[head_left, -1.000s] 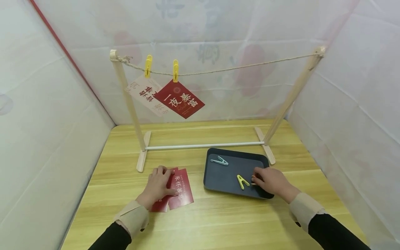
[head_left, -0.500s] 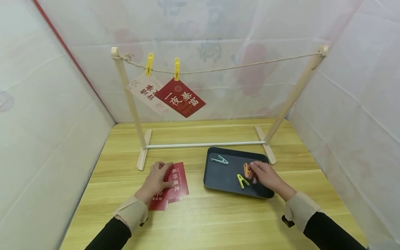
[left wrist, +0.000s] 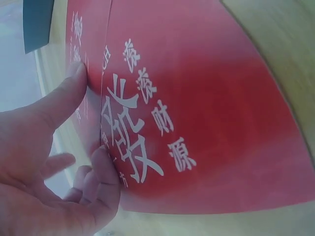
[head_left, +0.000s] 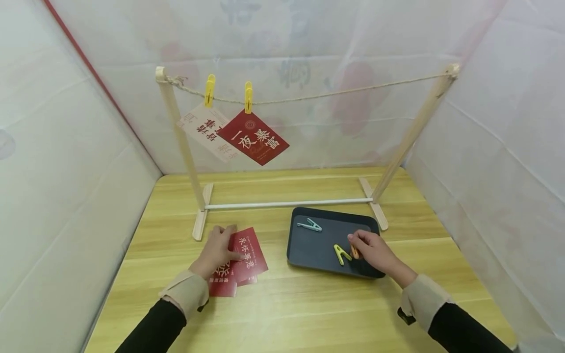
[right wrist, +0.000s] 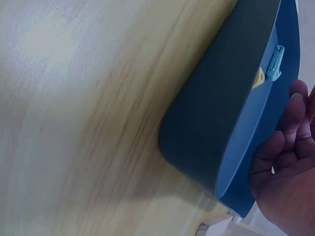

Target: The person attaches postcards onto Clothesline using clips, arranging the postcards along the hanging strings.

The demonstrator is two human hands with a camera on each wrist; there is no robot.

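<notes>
My left hand grips a fan of overlapping red cards with white lettering at the left of the table. Its thumb presses the top card, while the fingers curl at the edge. Below that card, another red card fills much of the left wrist view. Over the dark grey tray, my right hand pinches an orange clothespin, partly hidden by the fingers. Beside it in the tray lies a yellow clothespin; a light blue clothespin lies near the tray's back left corner.
Behind stands a wooden frame with a twine line across it. Two yellow clothespins hold a pale card and a red card on the line's left part. A white rod joins the frame's feet.
My right hand has picked the orange clothespin off the tray floor and turned it in the fingers. The left hand has drawn the top red card slightly left and back, and its angle has changed.
</notes>
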